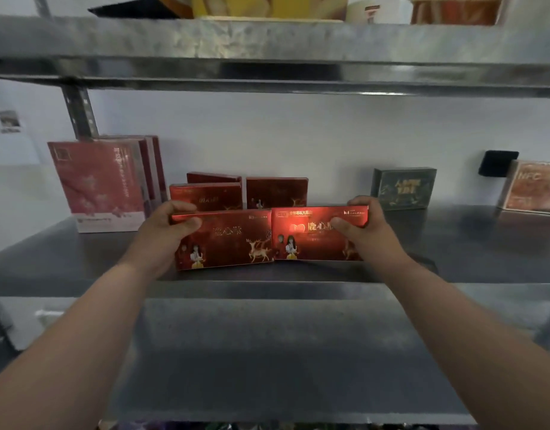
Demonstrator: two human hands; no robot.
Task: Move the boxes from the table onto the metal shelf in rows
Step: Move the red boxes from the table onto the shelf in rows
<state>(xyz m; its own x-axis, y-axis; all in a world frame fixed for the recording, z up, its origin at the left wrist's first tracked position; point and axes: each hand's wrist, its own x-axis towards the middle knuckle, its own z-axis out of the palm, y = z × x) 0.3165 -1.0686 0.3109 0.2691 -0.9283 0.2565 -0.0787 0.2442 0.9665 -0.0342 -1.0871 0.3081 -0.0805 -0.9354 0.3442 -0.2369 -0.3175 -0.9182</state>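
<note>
Two flat red boxes with gold deer art stand upright side by side on the middle metal shelf (453,243). My left hand (165,231) grips the left red box (227,240) at its upper left corner, thumb on the front. My right hand (363,228) grips the right red box (314,234) at its upper right corner. The two boxes touch at their inner edges. Behind them stand more matching red boxes (276,190), two to the left (205,193) and one to the right.
Tall pink-red boxes (99,181) stand at the shelf's left. A dark green box (404,189) and an orange box (534,187) stand at the back right. An upper shelf (267,57) hangs close overhead. A lower shelf (267,352) lies below my forearms.
</note>
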